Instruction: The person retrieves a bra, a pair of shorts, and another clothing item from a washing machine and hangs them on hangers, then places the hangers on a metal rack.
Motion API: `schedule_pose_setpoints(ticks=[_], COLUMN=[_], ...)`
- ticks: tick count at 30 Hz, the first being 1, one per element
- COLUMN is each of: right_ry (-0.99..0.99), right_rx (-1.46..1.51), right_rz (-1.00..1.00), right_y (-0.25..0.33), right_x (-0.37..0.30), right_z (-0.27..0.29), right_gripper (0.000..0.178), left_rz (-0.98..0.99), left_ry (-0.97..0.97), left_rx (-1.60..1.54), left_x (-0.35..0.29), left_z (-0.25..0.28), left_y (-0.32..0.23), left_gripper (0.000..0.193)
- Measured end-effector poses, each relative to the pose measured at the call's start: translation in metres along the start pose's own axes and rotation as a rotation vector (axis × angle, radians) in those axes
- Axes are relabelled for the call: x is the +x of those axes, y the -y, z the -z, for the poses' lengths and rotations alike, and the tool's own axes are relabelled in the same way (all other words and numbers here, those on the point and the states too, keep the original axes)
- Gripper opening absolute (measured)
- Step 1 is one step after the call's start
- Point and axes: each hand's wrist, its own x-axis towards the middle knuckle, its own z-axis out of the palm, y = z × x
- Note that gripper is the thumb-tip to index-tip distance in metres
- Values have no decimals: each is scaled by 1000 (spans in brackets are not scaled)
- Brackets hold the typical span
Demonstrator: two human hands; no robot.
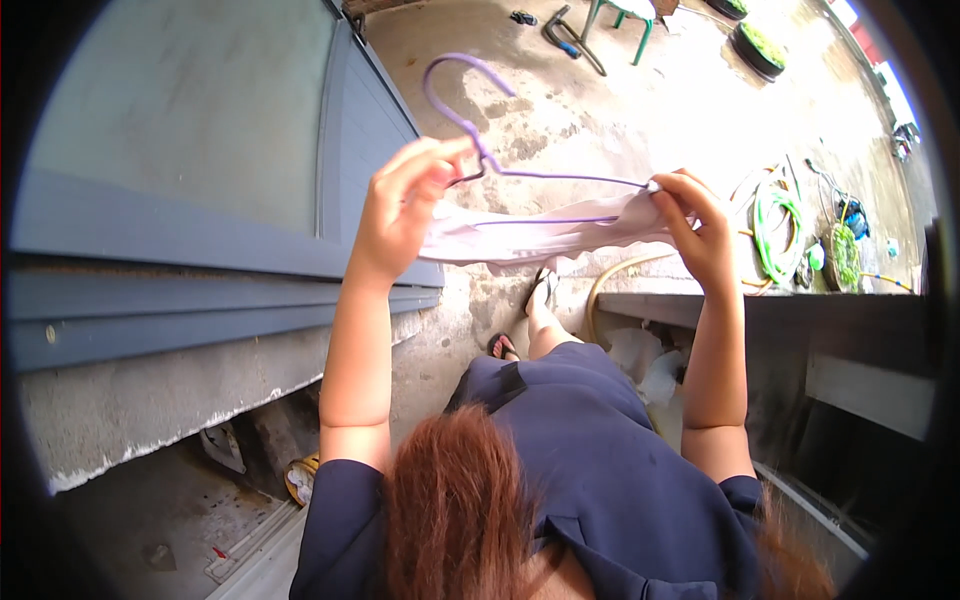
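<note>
A purple clothes hanger point(575, 178) is held up in front of me, its hook pointing up and away. A pale, whitish garment point(540, 238) hangs bunched on it, with the hanger's lower bar showing across the cloth. My left hand point(405, 205) is closed around the hanger just left of its neck, and the cloth lies against that hand. At the other end, my right hand point(700, 222) pinches the garment's edge over the hanger's right corner. The kind of garment cannot be made out.
A grey-blue framed door panel point(375, 130) stands close on my left above a concrete ledge point(200, 405). To my right is a dark ledge point(780, 310). Beyond lie a coiled green hose point(775, 235), a planter point(757, 52) and a green-legged stool point(628, 10).
</note>
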Motion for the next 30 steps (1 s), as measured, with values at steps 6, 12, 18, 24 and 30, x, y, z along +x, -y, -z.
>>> schedule_pose_setpoints(ticks=[6, 12, 18, 24, 30], right_ry=[-277, -319, -331, -316, -181], right_rx=[157, 207, 230, 256, 185], right_rz=[-164, -110, -142, -154, -128], right_y=[-72, -127, -164, -200, -241], right_x=[59, 129, 183, 255, 353], right_z=[25, 57, 67, 56, 34], right_gripper=[19, 19, 20, 14, 9], left_rz=[42, 237, 298, 234, 130], left_ry=[-58, -57, -120, -61, -10], left_rx=[390, 273, 30, 4, 323], left_x=[69, 136, 184, 247, 342], left_z=[24, 8, 10, 20, 23], left_y=[46, 87, 120, 167, 198], left_gripper=[47, 17, 14, 26, 38])
